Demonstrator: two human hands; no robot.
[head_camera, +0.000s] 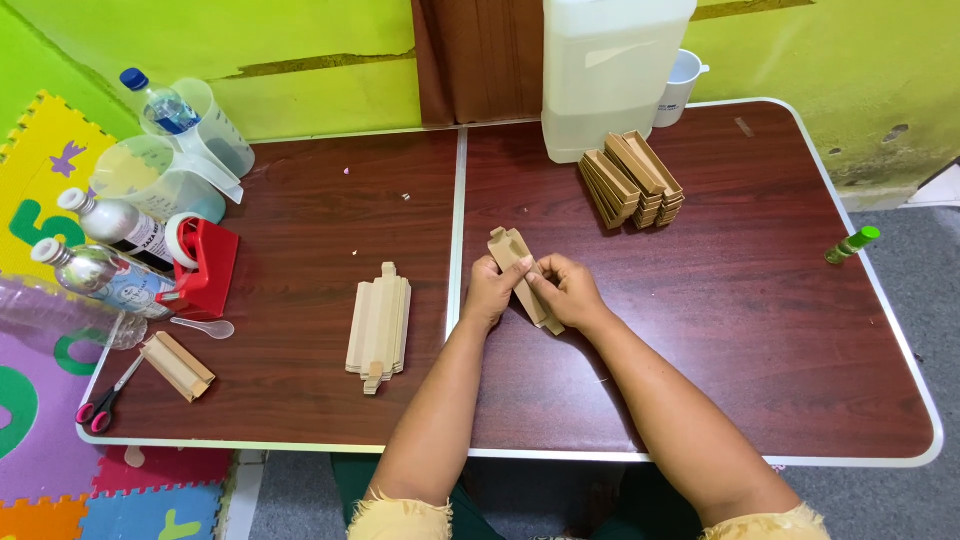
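over the table (300, 220), both hands' fingers (528, 278) pinch a cardboard piece (512, 252).

Bright, even, diffuse light, no clear source; shadows soft and short under the hands and card stacks. Mild sheen on the dark table (760, 330) top, no harsh glare. Focus sharp throughout, slight wide-angle bending at the edges.

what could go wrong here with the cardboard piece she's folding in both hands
Both hands, left hand and right hand, pinch the cardboard piece near its middle, so it might crease in the wrong place. A forearm sweeping left could scatter the flat cardboard stack. The green tube lies near the table edge and may roll off.
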